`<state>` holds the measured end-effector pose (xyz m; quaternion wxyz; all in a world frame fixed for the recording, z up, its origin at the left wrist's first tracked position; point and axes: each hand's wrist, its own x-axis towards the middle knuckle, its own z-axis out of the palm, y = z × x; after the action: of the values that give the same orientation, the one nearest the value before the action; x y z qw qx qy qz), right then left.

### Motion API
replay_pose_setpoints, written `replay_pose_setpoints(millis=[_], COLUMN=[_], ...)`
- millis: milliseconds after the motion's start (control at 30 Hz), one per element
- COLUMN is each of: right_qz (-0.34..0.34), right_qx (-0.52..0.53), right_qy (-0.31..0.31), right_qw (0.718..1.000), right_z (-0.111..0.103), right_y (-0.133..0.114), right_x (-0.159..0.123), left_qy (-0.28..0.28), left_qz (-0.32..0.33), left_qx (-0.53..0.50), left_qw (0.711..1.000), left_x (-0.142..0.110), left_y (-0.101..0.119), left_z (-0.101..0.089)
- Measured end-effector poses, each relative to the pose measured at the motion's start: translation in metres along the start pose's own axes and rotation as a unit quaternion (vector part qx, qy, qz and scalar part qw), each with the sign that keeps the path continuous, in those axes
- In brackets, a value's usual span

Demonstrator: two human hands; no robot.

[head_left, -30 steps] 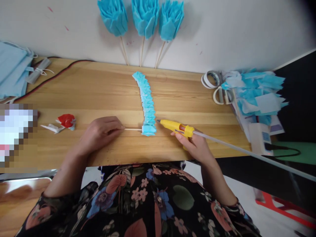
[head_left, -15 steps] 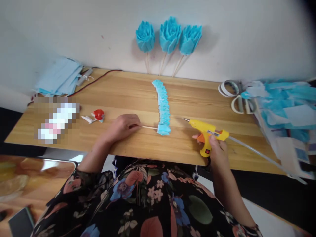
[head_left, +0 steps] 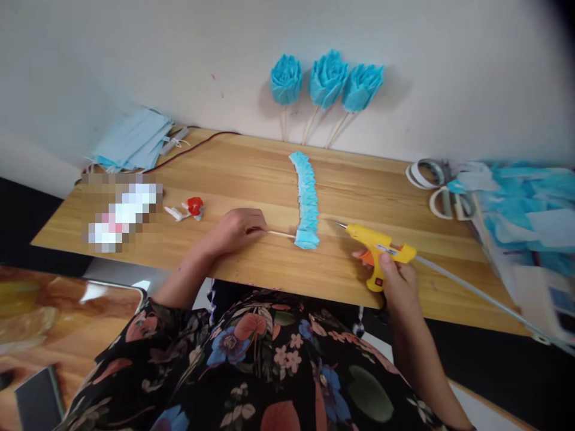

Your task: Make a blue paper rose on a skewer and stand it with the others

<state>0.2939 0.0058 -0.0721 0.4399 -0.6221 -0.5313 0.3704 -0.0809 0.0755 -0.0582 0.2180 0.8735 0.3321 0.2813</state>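
Observation:
My left hand [head_left: 237, 230] rests on the wooden table with its fingers pinched round a thin wooden stick [head_left: 282, 234]. The stick's other end meets the near end of a pleated light-blue strip [head_left: 308, 194], which stretches away from me in a slight curve. In my right hand [head_left: 398, 275] is a yellow hot glue gun [head_left: 375, 245], my fingers wrapped round its handle and orange trigger. Its metal nozzle points left toward the strip, apart from it. A long clear glue stick [head_left: 467, 290] juts from the gun's back.
Three blue flowers [head_left: 328, 78] on sticks lean against the wall. Blue face masks [head_left: 135, 140] lie at the back left, near a red-and-white wrapper [head_left: 194, 207] and a blurred-out item. Tape rolls [head_left: 424, 173], scissors [head_left: 442, 203] and blue fabric pieces [head_left: 539, 203] sit at right.
The whole view has shifted, so the table and flowers appear farther right and slightly lower. Both hands keep hold of the same things, with little movement against the table.

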Motion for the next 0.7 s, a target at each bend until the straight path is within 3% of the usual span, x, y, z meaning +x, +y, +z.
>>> replay_pose_setpoints(millis=[300, 533, 700], right_qz=[0.018, -0.056, -0.044], right_qx=[-0.003, -0.029, -0.036], right_qy=[-0.023, -0.09, -0.096], right_qw=[1.0, 0.994, 0.994], right_z=[0.018, 0.037, 0.041], right_y=[-0.015, -0.027, -0.027], right_x=[0.003, 0.014, 0.014], left_qy=[0.0, -0.003, -0.013], left_qz=[-0.001, 0.003, 0.003], left_qx=[-0.001, 0.006, 0.009], left_qw=[1.0, 1.0, 1.0], left_x=[-0.002, 0.0, 0.0], left_y=[-0.004, 0.0, 0.002], left_z=[0.001, -0.002, -0.003])
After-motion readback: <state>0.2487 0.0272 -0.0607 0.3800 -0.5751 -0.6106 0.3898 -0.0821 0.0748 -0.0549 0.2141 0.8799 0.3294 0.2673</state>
